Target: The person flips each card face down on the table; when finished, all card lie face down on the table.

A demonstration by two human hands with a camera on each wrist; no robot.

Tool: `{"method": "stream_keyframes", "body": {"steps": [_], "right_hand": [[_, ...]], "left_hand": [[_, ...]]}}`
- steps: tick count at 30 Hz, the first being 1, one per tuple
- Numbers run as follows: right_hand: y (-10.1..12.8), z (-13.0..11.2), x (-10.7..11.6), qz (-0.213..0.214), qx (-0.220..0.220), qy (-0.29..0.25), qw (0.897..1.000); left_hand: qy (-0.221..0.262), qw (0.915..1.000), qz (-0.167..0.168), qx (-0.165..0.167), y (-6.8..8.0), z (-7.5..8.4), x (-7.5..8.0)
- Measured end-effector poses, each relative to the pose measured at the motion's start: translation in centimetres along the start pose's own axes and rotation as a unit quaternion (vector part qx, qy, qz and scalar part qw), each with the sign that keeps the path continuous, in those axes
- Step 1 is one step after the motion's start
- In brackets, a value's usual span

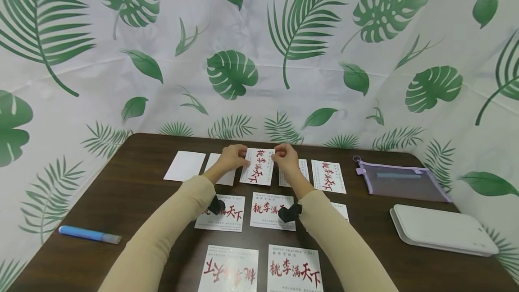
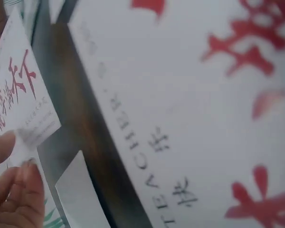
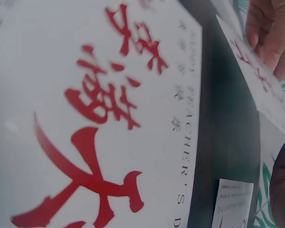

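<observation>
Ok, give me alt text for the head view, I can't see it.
Both hands, left hand and right hand, pinch the top corners of a red-lettered card above a dark table. More cards lie in rows around it, with a blue marker at left.

Staged craft table (image 1: 121, 193) (leaf-print backdrop (image 1: 259, 57)).

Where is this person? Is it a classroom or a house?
Can't tell for sure; probably a craft or recording corner. A dark wooden table, a leaf-print curtain behind it, and greeting cards laid out in rows.
</observation>
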State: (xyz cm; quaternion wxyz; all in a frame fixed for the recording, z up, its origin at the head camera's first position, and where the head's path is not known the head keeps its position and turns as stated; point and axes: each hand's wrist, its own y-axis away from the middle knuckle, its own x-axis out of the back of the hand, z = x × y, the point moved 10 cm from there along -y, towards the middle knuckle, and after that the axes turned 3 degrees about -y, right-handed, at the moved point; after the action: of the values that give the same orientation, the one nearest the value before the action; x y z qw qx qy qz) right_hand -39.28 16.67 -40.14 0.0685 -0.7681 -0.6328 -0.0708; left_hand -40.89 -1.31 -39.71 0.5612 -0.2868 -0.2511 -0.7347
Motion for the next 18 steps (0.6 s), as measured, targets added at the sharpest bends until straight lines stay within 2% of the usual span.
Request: {"method": "stream_keyframes", "body": {"steps": [2,5,7,12,15,18], "right_hand": [[0.0,0.1,0.0,-0.003,-0.008,-0.032,0.999],[0.1,0.6,-0.2,-0.008,-0.025,-0.073,0.997],[0.1,0.9,-0.2,-0.008,-0.034,-0.089,0.995],[0.4,0.9,0.3,0.015,-0.029,-0.098,0.995],[1.1,-0.7,0.4,0.039,0.018,-0.053,0.998],[2.2,-2.9,-0.7,0.033,0.079,0.001,0.996]], "left_hand": [[0.068,0.9975,0.019,0.008,0.3,-0.1,0.7],[0.158,0.9864,0.037,0.024,0.8,-0.5,1.3],[0.202,0.9783,0.035,0.032,1.0,-0.6,1.4],[0.251,0.9666,0.033,0.044,1.2,-0.4,1.8],[0.262,0.9627,0.051,0.047,1.3,-0.2,2.5],[0.258,0.9616,0.086,0.039,1.5,0.0,3.4]]}}
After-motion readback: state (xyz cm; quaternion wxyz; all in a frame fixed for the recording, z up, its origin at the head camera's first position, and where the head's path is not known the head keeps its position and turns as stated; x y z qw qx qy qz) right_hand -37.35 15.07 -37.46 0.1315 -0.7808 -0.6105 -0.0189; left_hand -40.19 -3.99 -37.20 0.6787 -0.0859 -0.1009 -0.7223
